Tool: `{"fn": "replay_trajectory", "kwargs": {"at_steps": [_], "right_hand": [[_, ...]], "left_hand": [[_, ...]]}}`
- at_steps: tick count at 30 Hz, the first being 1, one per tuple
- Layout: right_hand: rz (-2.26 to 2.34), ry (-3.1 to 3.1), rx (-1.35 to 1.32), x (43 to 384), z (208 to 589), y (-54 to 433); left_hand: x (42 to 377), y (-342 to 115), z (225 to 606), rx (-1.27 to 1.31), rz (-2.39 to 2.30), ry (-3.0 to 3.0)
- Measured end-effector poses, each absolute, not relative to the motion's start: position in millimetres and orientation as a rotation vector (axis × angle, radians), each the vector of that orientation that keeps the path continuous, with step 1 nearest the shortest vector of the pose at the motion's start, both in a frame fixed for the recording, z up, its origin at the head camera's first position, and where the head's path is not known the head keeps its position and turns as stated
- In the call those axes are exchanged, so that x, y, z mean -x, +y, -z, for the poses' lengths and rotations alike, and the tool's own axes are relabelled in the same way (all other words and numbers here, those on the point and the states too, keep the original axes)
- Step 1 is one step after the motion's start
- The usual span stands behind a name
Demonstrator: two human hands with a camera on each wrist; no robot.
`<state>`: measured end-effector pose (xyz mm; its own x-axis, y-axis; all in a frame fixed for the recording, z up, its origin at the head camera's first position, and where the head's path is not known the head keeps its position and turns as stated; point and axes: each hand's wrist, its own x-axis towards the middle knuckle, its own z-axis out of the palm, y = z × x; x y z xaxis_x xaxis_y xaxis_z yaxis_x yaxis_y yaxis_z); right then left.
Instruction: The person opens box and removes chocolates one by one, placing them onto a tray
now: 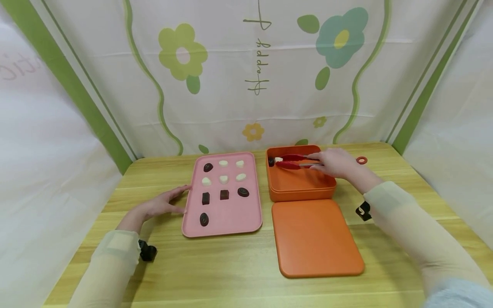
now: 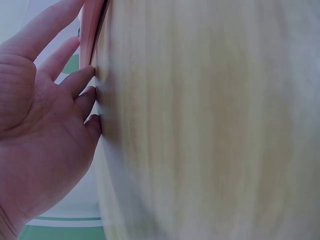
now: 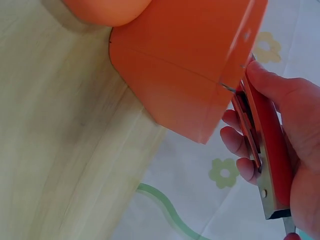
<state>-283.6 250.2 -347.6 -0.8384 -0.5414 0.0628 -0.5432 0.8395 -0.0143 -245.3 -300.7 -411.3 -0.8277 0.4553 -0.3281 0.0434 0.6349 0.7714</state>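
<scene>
My right hand [image 1: 334, 164] grips red tongs [image 1: 294, 161] whose tips reach into the far left corner of the orange box [image 1: 300, 185], where a white piece [image 1: 278, 159] lies beside a dark chocolate [image 1: 271, 161]. In the right wrist view the fingers [image 3: 235, 142] curl round the tongs [image 3: 265, 150] beside the box wall [image 3: 185, 85]. My left hand [image 1: 163, 204] lies flat on the table, fingertips touching the left edge of the pink tray [image 1: 227, 220], which carries several dark and white chocolates [image 1: 224, 194]. The left wrist view shows the straight fingers [image 2: 75, 85] against the tray edge [image 2: 92, 30].
An orange lid [image 1: 316, 237] lies flat on the wooden table [image 1: 231, 273] in front of the box. A small orange ring [image 1: 361, 160] sits behind my right hand. A flowered cloth backdrop [image 1: 246, 72] closes off the far side.
</scene>
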Motion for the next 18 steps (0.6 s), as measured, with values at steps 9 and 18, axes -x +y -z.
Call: {"fn": "replay_trajectory", "kwargs": {"at_steps": [9, 18], "right_hand": [[-0.072, -2.937, -0.849, 267, 337, 256], [-0.104, -2.855, -0.845, 245, 324, 262]], "left_hand": [[244, -302, 413, -0.403, -1.100, 2.350], [245, -302, 414, -0.401, -1.100, 2.357]]}}
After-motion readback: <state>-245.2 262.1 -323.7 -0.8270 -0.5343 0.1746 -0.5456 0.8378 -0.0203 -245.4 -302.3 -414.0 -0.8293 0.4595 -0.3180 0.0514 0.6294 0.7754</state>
